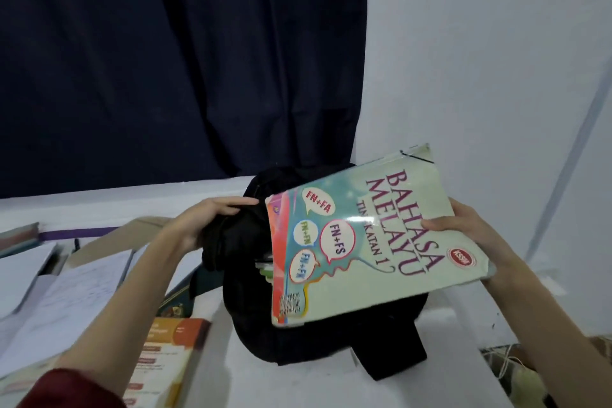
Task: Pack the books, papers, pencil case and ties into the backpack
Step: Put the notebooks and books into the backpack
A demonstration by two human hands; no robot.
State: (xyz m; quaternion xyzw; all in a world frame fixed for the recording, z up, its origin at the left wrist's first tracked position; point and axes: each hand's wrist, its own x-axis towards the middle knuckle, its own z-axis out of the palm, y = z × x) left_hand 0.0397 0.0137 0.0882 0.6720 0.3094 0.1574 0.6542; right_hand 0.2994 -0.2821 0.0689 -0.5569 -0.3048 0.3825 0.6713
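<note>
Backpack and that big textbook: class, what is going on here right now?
A person is packing a black backpack on a white surface. The left hand grips the bag's opening and holds it apart, while the right hand holds a Bahasa Melayu textbook by its edge, its lower corner at the opening but most of it outside. An orange book and loose papers lie to the left, not yet packed.

Dark navy curtain [172,60] hangs beside a pale wall [480,43].
</note>
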